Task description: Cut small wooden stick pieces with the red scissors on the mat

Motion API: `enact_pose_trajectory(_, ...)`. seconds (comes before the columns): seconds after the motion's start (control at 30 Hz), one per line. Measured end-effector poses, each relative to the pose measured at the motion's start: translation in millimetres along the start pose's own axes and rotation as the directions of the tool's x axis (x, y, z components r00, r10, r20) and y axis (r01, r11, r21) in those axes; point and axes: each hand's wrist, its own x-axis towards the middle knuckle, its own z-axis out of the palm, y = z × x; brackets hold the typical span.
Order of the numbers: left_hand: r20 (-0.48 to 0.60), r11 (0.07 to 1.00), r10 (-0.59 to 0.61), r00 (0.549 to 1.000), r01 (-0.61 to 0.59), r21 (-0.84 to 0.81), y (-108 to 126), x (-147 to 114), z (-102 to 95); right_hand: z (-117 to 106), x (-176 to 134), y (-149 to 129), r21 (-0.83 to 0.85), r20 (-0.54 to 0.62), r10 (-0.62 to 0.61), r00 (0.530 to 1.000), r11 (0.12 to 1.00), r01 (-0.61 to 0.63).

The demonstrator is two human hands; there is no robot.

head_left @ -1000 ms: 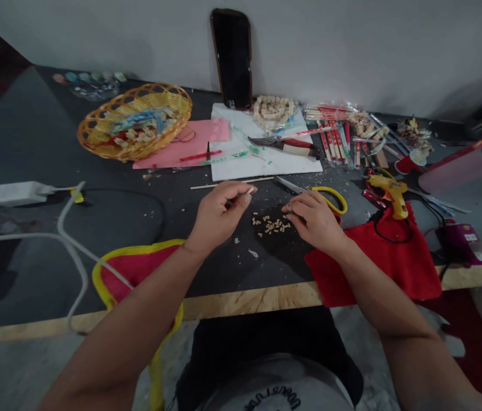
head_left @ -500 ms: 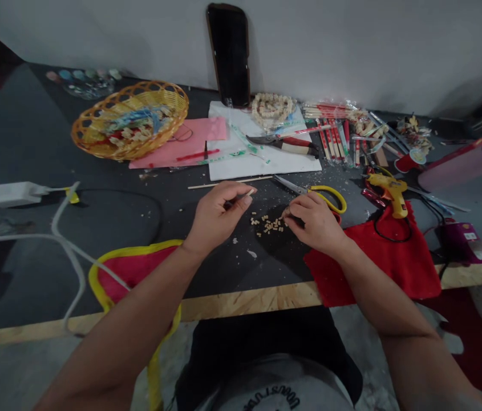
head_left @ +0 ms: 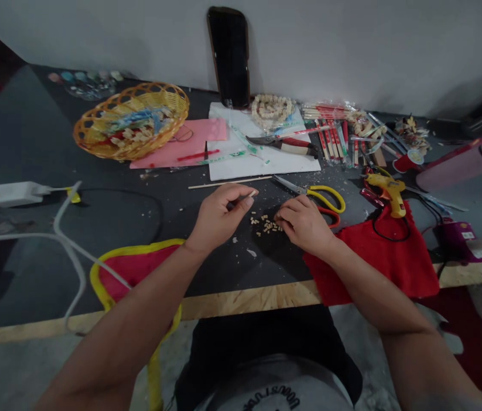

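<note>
While the table (head_left: pixel 108 228) carries the basket (head_left: pixel 132 121), the red cloth (head_left: pixel 377 257) and the yellow scissors (head_left: pixel 324 197) where they lay a second ago, my right hand (head_left: pixel 303 224) has slid leftward onto the little heap of wooden bits (head_left: pixel 266 225), fingertips curled down among them; whether that grip has closed on one I cannot tell. My left hand (head_left: pixel 219 216) stays beside the heap, thumb and forefinger pinched on a short stick piece (head_left: pixel 248 195).
</note>
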Motion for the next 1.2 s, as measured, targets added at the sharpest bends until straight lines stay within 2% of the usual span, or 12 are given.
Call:
enact_pose_trajectory(0.1,0.009,0.999,-0.033,0.999,0.033,-0.028,0,0,1.0,-2,2,1,0.048,-0.035,-0.001,0.999,0.999,0.003)
enact_pose_trajectory(0.17,0.075,0.985,-0.120,0.990,0.128,-0.116,1,-1,2.3,-4,2,0,0.154,-0.123,0.004,0.992,0.988,0.015)
enact_pose_trajectory(0.27,0.278,0.885,-0.273,0.921,0.354,-0.301,5,-5,5.3,-7,3,-4,0.318,-0.273,0.047,0.961,0.947,0.044)
enact_pose_trajectory(0.37,0.406,0.788,-0.331,0.852,0.486,-0.378,11,-8,8.3,-9,2,-11,0.397,-0.336,0.065,0.939,0.914,0.079)
enact_pose_trajectory(0.67,0.504,0.742,-0.314,0.805,0.539,-0.398,18,-10,10.8,-4,1,-23,0.388,-0.363,0.010,0.932,0.911,0.141)
enact_pose_trajectory(0.77,0.490,0.724,-0.346,0.800,0.559,-0.403,20,-9,9.7,-9,1,-16,0.329,-0.371,-0.016,0.929,0.933,0.147)
enact_pose_trajectory(0.83,0.472,0.704,-0.371,0.800,0.573,-0.419,21,-9,8.2,-15,-1,-5,0.216,-0.348,0.010,0.937,0.974,0.069)
enact_pose_trajectory(0.9,0.450,0.684,-0.394,0.802,0.582,-0.439,20,-8,6.4,-20,-4,10,0.064,-0.272,0.077,0.959,0.996,-0.061)
enact_pose_trajectory(0.97,0.429,0.671,-0.408,0.806,0.583,-0.458,19,-7,4.9,-24,-7,25,-0.073,-0.177,0.149,0.973,0.984,-0.164)
enact_pose_trajectory(1.03,0.409,0.663,-0.411,0.815,0.575,-0.479,17,-6,3.9,-26,-11,35,-0.159,-0.118,0.195,0.974,0.964,-0.213)
enact_pose_trajectory(1.2,0.367,0.681,-0.416,0.832,0.552,-0.481,12,-4,2.8,-28,-16,44,-0.238,-0.079,0.261,0.962,0.932,-0.272)
